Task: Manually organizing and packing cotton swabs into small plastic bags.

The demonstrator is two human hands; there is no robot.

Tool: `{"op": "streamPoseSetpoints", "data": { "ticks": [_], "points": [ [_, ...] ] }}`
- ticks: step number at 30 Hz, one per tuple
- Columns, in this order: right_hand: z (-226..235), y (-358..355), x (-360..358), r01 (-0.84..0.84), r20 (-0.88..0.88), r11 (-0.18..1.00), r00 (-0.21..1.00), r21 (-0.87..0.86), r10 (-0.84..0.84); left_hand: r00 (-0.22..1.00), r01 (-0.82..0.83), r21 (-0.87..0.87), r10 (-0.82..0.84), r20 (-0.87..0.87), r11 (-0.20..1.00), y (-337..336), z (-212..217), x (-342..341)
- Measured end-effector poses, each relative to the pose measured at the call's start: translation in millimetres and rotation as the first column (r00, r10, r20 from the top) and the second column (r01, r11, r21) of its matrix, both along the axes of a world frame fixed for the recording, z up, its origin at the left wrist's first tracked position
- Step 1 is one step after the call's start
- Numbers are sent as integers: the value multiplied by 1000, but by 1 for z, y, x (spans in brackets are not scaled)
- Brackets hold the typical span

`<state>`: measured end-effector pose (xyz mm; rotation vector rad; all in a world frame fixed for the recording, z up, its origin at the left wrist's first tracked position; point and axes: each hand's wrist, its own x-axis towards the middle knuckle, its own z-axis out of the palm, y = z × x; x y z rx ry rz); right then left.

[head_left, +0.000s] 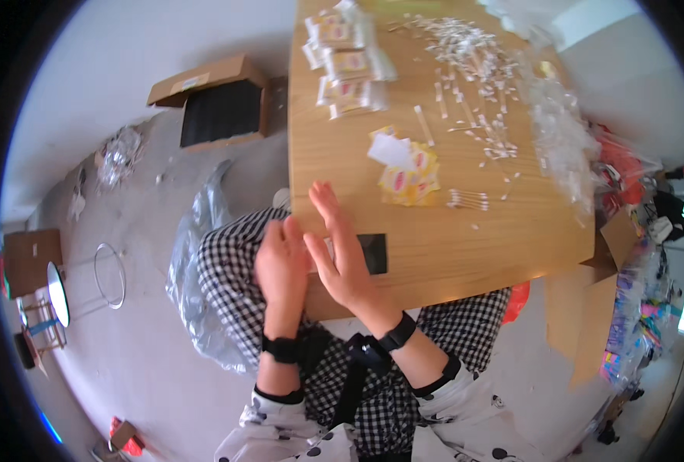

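Observation:
My left hand (282, 263) is raised at the table's near left edge, its fingers bent, blurred and partly hidden. Close beside it, my right hand (345, 266) is open, fingers stretched away from me and thumb apart, with nothing seen in it. Partly behind the right hand, a dark rectangular piece (373, 253) lies on the wooden table (465, 246). Farther off are loose yellow-and-white printed cards (411, 185), one showing its white back. To their right is a short row of cotton swabs (469, 200). A single swab (423, 125) lies beyond the cards.
Stacked packets (348, 65) stand at the far left of the table, and a heap of swabs (465, 46) spreads at the far right. Clear plastic bags (561, 135) line the right edge. An open carton (222, 108) and crumpled plastic (203, 285) lie on the floor at left.

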<state>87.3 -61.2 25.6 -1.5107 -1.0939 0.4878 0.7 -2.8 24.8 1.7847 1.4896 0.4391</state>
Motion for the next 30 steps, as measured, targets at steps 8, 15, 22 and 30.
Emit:
{"op": "streamPoseSetpoints", "data": {
  "ticks": [8, 15, 22, 30],
  "points": [
    [14, -114, 144, 366, 589, 906, 788, -212, -180, 872, 375, 434, -470, 135, 819, -61, 31, 40],
    [3, -156, 165, 189, 552, 951, 834, -243, -25, 613, 688, 548, -786, -86, 476, -98, 6, 122],
    [24, -152, 237, 410, 804, 908, 567, -86, -180, 595, 680, 589, -798, -97, 436, -100, -2, 120],
    [16, -126, 212, 142, 680, 929, 720, -342, 141, 622, 653, 635, -771, -138, 413, -101, -7, 119]
  ]
}}
